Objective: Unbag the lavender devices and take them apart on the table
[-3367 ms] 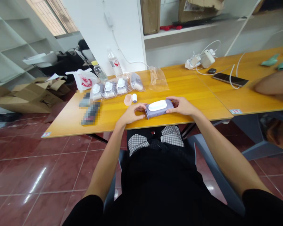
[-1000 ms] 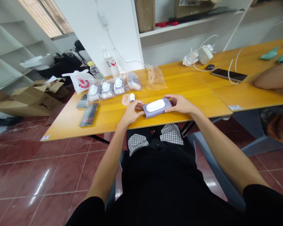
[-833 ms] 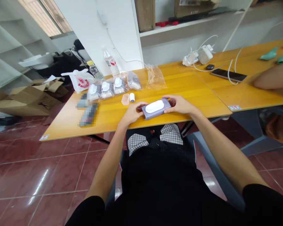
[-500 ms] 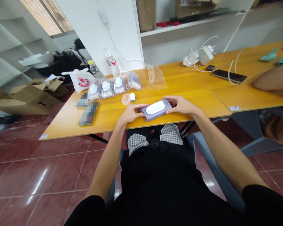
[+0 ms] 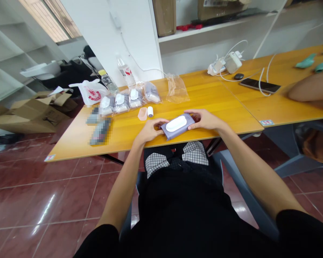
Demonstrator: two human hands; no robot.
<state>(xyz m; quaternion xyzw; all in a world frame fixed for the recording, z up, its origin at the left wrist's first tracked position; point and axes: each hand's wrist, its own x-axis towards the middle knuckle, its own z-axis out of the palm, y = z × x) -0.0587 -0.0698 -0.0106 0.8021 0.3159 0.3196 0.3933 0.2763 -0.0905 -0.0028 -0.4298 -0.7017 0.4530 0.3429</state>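
Note:
A purple pack of wet wipes (image 5: 181, 132) with a white oval lid (image 5: 176, 123) is held low over the front edge of the wooden table. My left hand (image 5: 150, 131) grips its left end, the thumb along the near side. Around its right end, my right hand (image 5: 203, 119) is closed with the thumb near the lid. Some fingertips are hidden behind the pack. Just beyond my left hand are a small white roll (image 5: 150, 111) and a translucent pink cup-like piece (image 5: 142, 114).
Several clear-wrapped packs (image 5: 121, 103) line the table's (image 5: 129, 134) left side, before two bottles (image 5: 126, 71) and a white plastic bag (image 5: 91, 92). A clear bag (image 5: 177, 89) lies farther back. To the right are a phone (image 5: 260, 86), chargers (image 5: 233, 61) and another person's arm (image 5: 309, 86).
Both hands keep hold of the wipes pack. Its left end and near edge look flatter and smoother than before. The view has shifted slightly.

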